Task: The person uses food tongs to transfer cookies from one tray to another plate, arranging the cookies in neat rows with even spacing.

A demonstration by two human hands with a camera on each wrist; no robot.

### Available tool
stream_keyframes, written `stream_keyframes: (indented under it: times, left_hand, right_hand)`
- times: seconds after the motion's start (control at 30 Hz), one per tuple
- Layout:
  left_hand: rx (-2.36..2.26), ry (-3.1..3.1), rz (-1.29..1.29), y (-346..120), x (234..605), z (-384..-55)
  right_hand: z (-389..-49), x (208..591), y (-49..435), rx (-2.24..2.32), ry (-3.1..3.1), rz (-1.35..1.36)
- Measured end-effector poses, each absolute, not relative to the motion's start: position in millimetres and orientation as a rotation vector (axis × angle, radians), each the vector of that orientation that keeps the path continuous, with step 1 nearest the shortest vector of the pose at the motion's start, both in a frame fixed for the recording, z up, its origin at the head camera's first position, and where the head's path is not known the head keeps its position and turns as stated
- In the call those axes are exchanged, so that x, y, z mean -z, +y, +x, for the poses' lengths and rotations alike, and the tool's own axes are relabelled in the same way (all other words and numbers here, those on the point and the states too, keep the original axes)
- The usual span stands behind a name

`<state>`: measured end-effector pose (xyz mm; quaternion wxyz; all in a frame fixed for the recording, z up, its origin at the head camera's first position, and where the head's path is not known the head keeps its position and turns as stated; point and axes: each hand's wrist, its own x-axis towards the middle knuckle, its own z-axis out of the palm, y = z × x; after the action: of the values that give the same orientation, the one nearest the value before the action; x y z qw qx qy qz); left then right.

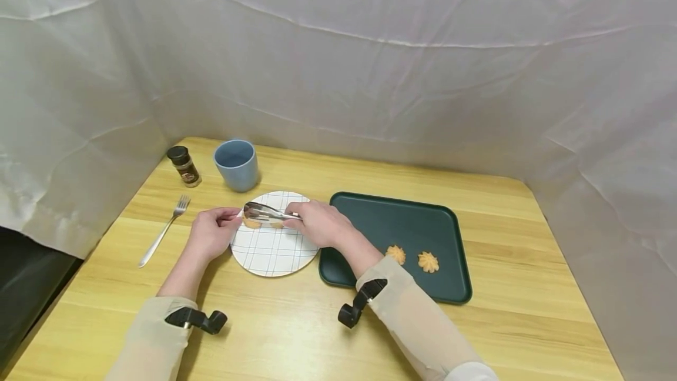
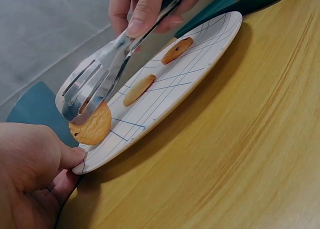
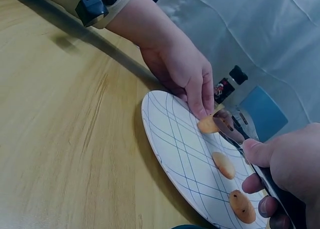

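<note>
My left hand [image 1: 210,235] pinches the left rim of a round white plate [image 1: 272,254] with a blue-lined check, thumb on top and fingers beneath. In my right hand [image 1: 321,223] is a pair of metal tongs [image 2: 82,86] with slotted ends, reaching left across the plate. The tong ends are at a round golden cookie [image 2: 97,128] near the rim by my left thumb; this cookie stands tilted up. Two more cookies lie in a row on the plate, a plain one [image 2: 139,90] in the middle and a dark-specked one [image 2: 177,51] on the far side.
A dark green tray [image 1: 365,207] sits to the right with two flower-shaped cookies, one left [image 1: 395,254] and one right [image 1: 428,262]. Behind the plate stands a blue cup [image 1: 238,172], beside a black-capped spice jar [image 1: 185,168]. A fork [image 1: 164,233] lies at the left.
</note>
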<state>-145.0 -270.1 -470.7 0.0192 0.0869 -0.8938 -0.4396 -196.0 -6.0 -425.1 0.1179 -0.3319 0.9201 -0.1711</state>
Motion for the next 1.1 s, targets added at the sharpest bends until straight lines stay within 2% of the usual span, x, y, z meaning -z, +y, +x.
stream_keyframes:
  times: [0.6,1.1]
  left_hand:
    - [1.367,-2.781,0.286,-265,472,-146]
    - [1.362,-2.808,0.240,-270,473,-152]
  right_hand:
    - [-197,421,0,0.472,2.760,-0.848]
    - [-183,415,50,0.680,2.720,-0.859]
